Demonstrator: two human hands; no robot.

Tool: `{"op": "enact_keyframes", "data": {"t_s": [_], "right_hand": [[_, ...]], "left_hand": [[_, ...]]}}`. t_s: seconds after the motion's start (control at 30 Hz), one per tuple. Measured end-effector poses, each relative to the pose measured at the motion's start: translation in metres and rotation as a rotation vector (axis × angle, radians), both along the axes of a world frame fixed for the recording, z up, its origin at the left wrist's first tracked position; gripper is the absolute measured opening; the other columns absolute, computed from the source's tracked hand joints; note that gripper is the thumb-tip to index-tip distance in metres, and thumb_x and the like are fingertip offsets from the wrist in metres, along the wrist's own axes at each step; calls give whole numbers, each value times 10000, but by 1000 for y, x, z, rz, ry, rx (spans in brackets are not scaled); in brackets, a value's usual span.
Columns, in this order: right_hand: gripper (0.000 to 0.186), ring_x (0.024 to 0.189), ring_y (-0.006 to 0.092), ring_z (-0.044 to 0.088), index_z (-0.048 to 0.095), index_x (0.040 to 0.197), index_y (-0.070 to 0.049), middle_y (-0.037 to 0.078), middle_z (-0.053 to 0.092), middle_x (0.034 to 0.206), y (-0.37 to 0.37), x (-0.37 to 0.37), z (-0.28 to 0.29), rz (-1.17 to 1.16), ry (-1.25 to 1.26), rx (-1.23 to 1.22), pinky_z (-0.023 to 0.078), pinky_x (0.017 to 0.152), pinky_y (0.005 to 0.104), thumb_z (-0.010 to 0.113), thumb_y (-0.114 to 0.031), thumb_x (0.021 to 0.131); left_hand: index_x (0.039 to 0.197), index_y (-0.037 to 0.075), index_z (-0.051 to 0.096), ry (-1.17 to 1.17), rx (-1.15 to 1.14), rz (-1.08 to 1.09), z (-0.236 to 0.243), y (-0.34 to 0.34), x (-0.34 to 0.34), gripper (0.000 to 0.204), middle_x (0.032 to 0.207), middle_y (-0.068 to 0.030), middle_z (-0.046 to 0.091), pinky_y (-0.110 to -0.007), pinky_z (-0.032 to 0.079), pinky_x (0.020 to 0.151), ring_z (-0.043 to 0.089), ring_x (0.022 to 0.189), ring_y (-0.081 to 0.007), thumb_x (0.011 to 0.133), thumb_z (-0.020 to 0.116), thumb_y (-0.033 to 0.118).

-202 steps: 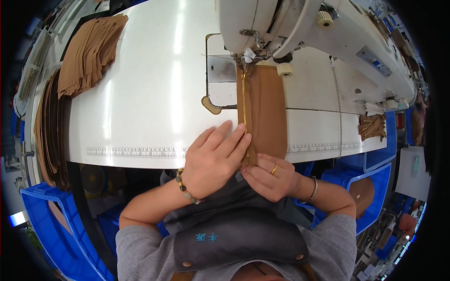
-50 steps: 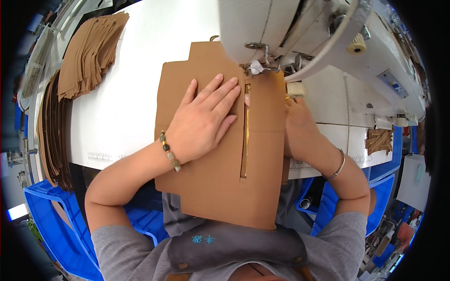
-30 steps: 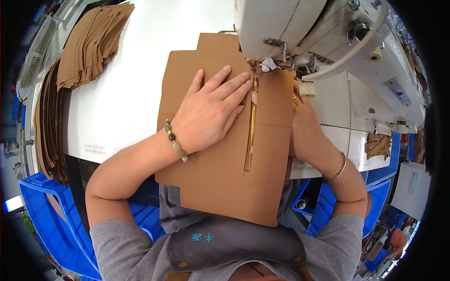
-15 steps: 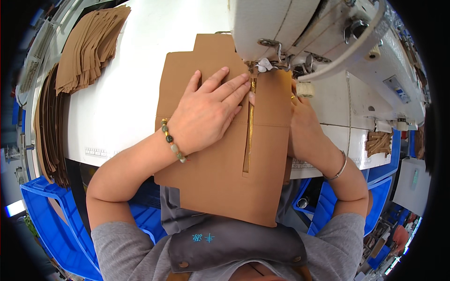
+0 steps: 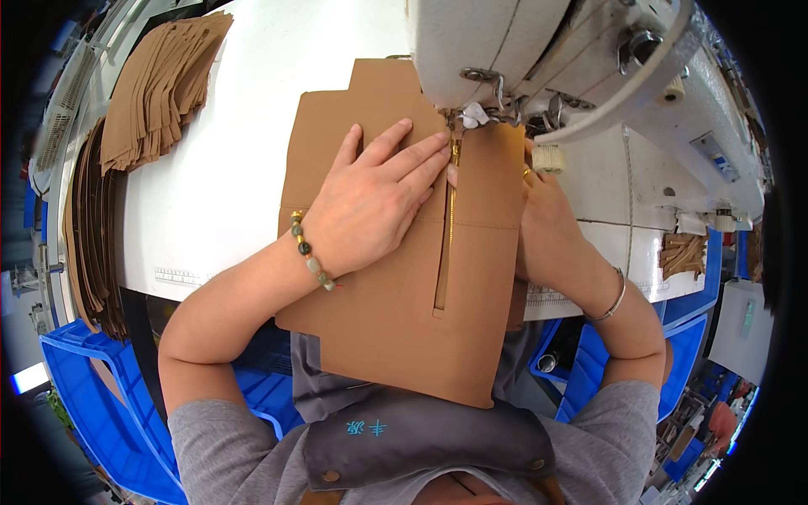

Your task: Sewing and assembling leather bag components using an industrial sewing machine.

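Observation:
A large brown panel (image 5: 362, 311) with cut-out corners lies under the white sewing machine's needle and presser foot (image 5: 454, 122) and hangs over the table's front edge. A long slot in it shows a gold zipper (image 5: 453, 210). My left hand (image 5: 379, 194) lies open on the panel, left of the slot, fingertips near the foot. My right hand (image 5: 547, 223) grips the panel's right edge, its fingers partly hidden beneath; a fingertip shows through the slot.
Stacks of brown cut pieces (image 5: 156, 93) and darker strips (image 5: 88, 219) are at the table's left. Small brown pieces (image 5: 682, 252) lie at right. Blue bins (image 5: 101, 408) stand below both sides. The machine head (image 5: 555, 50) overhangs the work.
Since the oldest frame, the large panel has come over the zipper piece and both hands have moved up toward the needle. Over the last second they have barely moved.

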State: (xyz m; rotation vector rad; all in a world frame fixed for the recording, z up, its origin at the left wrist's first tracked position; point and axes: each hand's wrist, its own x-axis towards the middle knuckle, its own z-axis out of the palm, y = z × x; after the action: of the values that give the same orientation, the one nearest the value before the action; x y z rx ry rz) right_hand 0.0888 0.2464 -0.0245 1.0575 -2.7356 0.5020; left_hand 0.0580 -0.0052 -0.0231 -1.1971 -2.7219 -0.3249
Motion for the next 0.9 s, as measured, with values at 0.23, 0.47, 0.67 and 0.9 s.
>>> {"op": "enact_keyframes", "data": {"t_s": [0.23, 0.47, 0.67, 0.9], "right_hand": [[598, 1234, 336, 622, 639, 1389, -96, 143, 667, 1286, 0, 0, 2, 0, 6, -1, 320, 1196, 592, 733, -281, 827], [612, 1226, 334, 626, 638, 1388, -93, 138, 670, 1288, 0, -1, 0, 2, -15, -46, 345, 1193, 559, 753, -237, 805], [419, 1110, 351, 653, 723, 1180, -76, 146, 705, 1152, 6, -5, 31, 39, -193, -120, 368, 1179, 548, 772, -221, 790], [66, 742, 227, 667, 742, 829, -35, 78, 693, 763, 76, 35, 74, -498, -96, -186, 553, 857, 350, 786, -68, 865]], "left_hand": [[1376, 83, 629, -33, 59, -33, 7, 4, -7, 403, 1474, -44, 594, -530, 421, 1109, 533, 1355, -316, 977, 605, 136], [1308, 83, 669, 47, 51, -8, 6, 8, -7, 350, 1422, -36, 629, -481, 461, 1058, 579, 1301, -296, 973, 640, 178], [1305, 89, 674, 39, 48, -4, 6, 10, -6, 365, 1410, -29, 637, -463, 466, 1049, 579, 1304, -288, 964, 666, 219], [1303, 87, 678, 43, 84, -13, 5, 9, -7, 414, 1380, -31, 648, -451, 472, 1033, 586, 1289, -284, 960, 690, 319]]}}
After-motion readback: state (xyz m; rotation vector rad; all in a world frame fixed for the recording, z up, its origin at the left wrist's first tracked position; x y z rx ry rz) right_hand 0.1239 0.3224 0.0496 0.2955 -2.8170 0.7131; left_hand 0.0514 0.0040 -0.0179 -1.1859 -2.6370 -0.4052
